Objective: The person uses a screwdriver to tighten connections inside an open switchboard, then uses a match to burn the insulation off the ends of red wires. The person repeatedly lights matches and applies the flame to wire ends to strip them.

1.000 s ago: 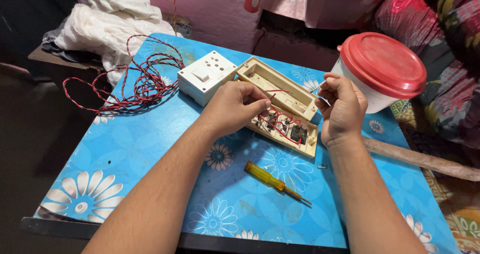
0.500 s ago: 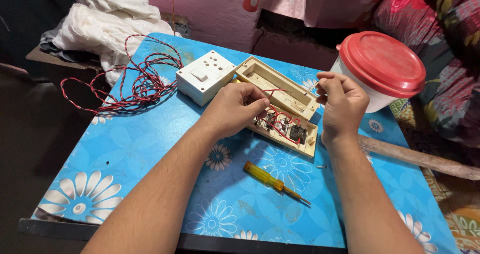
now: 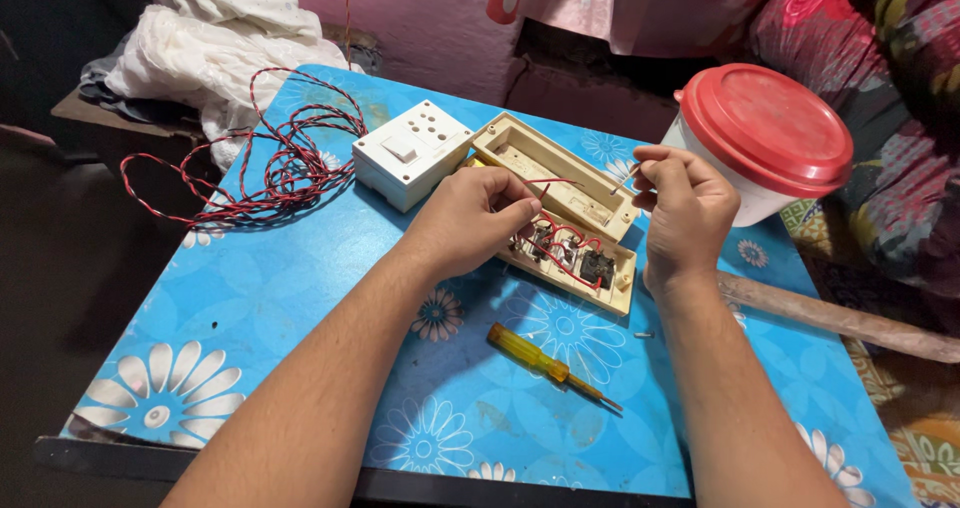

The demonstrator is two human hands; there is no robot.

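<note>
Wiring is in hand: the left hand [image 3: 470, 223] pinches a thin red wire [image 3: 553, 181] over the opened cream plastic switch box [image 3: 560, 208]. The right hand [image 3: 685, 213], at three o'clock, is closed around a slim metal-tipped tool [image 3: 624, 178]. Next, I judge, the wire end must be steadied precisely at a terminal.

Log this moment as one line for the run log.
left hand: pinching red wire | right hand: holding wire end | open switch box beneath | screwdriver on table

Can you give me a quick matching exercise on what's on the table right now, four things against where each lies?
Things:
1. yellow screwdriver
2. red and black wire bundle
3. white socket box
4. red-lidded tub

Places:
A. far left of the blue table
B. far right, beyond the right hand
C. near edge, between the forearms
D. just beyond the left hand, beside the open switch board

Pairs: 1-C, 2-A, 3-D, 4-B
</note>
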